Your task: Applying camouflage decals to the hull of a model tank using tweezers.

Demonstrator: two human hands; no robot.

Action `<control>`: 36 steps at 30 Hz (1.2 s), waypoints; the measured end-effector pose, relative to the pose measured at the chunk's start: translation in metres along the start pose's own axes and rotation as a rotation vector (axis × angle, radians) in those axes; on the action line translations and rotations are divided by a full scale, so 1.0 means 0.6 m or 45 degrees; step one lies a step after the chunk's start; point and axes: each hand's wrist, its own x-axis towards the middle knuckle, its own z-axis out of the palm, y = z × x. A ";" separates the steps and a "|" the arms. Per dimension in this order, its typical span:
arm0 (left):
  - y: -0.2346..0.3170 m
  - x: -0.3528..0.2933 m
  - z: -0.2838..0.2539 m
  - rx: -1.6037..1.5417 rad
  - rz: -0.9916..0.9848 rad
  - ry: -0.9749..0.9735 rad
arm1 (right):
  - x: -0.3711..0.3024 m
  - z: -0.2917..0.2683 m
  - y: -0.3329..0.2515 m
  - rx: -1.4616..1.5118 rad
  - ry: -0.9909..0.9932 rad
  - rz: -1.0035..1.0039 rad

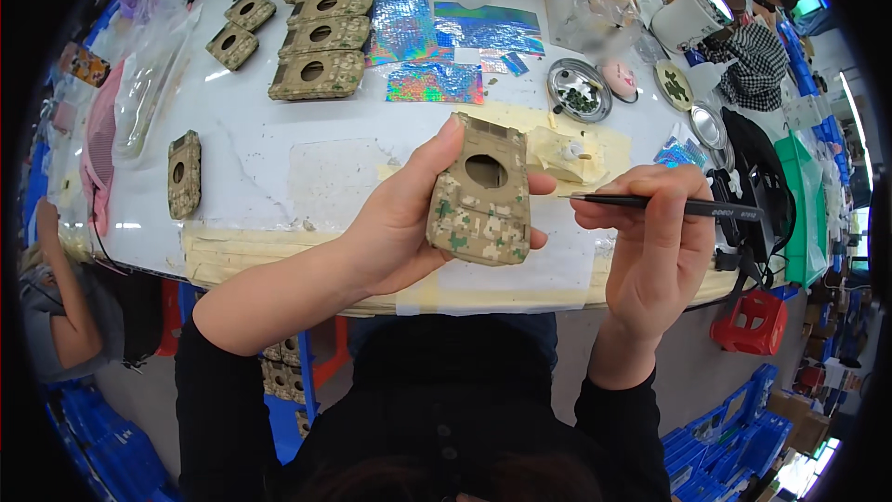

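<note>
My left hand [400, 200] grips a camouflage model tank hull [478, 218], tan with green and brown blocky patches and a round hole in its deck. The hull is held up over the table's front edge, its top facing me. In my right hand [655, 242] is a pair of black tweezers [678, 206], held like a pen. Their fine tips point left and end just short of my left fingertips, apart from the hull. Whether the tips hold anything is too small to tell.
Several similar hulls stand in a stack [316, 74] at the back left; another hull [184, 175] lies alone at left. Shiny holographic sheets [435, 82] lie behind my hands. A round metal dish [578, 90] holds dark green bits. A red stool [748, 323] stands below right; a person's arm [70, 270] shows at far left.
</note>
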 end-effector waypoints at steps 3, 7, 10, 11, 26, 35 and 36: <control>0.005 -0.001 -0.004 -0.053 0.001 0.050 | 0.001 0.030 0.007 -0.022 -0.073 -0.194; 0.004 -0.004 -0.007 -0.109 0.061 0.086 | 0.003 0.051 0.019 -0.021 -0.170 -0.295; 0.004 -0.003 -0.008 -0.147 0.085 0.083 | 0.005 0.056 0.025 -0.028 -0.176 -0.306; 0.004 -0.004 -0.010 -0.173 0.096 0.053 | 0.004 0.057 0.026 -0.039 -0.171 -0.310; 0.004 -0.005 -0.014 -0.205 0.125 -0.005 | 0.000 0.061 0.029 -0.087 -0.169 -0.336; 0.004 -0.005 -0.013 -0.184 0.135 0.008 | 0.000 0.062 0.028 -0.094 -0.163 -0.350; 0.003 -0.005 -0.013 -0.185 0.134 0.009 | 0.000 0.062 0.028 -0.100 -0.165 -0.356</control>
